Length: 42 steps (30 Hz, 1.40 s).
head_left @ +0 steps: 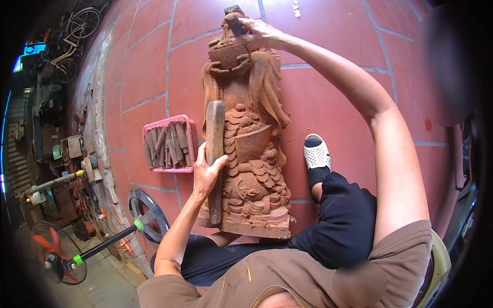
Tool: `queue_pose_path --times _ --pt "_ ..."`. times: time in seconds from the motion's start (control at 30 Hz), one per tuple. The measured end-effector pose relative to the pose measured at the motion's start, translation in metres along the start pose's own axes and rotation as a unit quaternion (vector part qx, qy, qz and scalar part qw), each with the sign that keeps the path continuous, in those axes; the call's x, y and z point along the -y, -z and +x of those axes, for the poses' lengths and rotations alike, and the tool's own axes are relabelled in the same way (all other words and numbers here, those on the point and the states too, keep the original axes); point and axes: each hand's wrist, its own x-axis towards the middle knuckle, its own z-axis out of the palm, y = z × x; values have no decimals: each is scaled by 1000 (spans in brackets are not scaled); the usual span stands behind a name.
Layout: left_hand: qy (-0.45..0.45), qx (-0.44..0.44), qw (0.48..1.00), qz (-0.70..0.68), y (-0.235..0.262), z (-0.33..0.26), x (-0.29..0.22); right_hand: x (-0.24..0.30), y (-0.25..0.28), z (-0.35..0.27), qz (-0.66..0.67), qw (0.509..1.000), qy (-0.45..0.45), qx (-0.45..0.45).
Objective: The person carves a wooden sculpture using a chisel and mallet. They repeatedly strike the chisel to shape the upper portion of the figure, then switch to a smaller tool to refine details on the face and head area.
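A reddish-brown carved wooden statue [251,138] lies on its back before me, its head end far away and its base near my lap. My left hand [205,174] is closed round a wooden club mallet [216,123], which lies lengthwise along the statue's left side. At the far end my right hand [257,33] reaches over the carved top, fingers bent in. A dark rounded piece [234,23] shows at its fingertips; whether it is a tool handle or part of the carving is unclear. Wood dust coats the carved coins and folds.
A pink plastic basket [193,138] of wooden-handled tools [167,146] stands left of the statue on red floor tiles [334,102]. A standing fan [54,251] with a round base [149,215] lies at lower left. Bicycles [72,43] stand far left. My foot in a white sandal [317,152] rests at right.
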Motion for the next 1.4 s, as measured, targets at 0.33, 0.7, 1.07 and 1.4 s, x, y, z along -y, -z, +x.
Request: queue_pose_path --times 0.33,0.7,1.07,1.4 --pt "-47 5 995 -83 6 29 -60 27 2 -7 -53 994 18 94" --pt "-170 -125 972 -103 -17 80 -108 35 7 -4 -77 987 28 138" --pt "-196 -87 973 -84 -12 104 -105 35 1 4 -74 986 27 150" --pt "-186 -110 973 -76 -14 101 -115 23 -2 5 -64 986 53 144"
